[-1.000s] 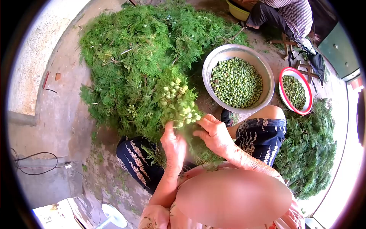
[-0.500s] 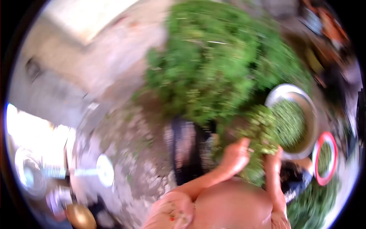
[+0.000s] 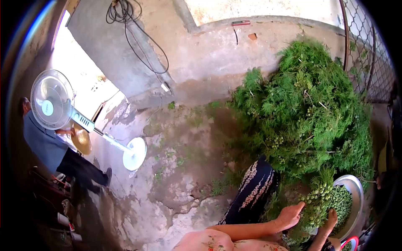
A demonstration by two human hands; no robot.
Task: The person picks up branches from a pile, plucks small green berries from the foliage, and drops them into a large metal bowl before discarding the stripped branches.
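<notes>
A bushy evergreen branch point(image 3: 317, 202) with clusters of small round green cones is between my hands, low on the right. My left hand point(image 3: 289, 216) is closed at its left side, fingertips pinched against the greenery. On the other side my right hand point(image 3: 330, 221) is closed with its fingers against the cones; what exactly lies in them is partly hidden. Just beyond my right hand stands a wide metal basin point(image 3: 356, 194), holding many loose green cones point(image 3: 341, 203). The branch overlaps the basin's near left side.
A large heap of cut evergreen branches point(image 3: 310, 108) lies ahead, against the wall. A red-rimmed bowl point(image 3: 355, 242) sits below the basin. At left are a standing fan point(image 3: 52, 100) and a person point(image 3: 46, 136) with a straw hat point(image 3: 81, 140). Coiled cable point(image 3: 123, 12) hangs on the wall.
My view has swung left, so the heap, basin and hands now appear farther right, and the fan and person show fully. Both hands remain at the branch.
</notes>
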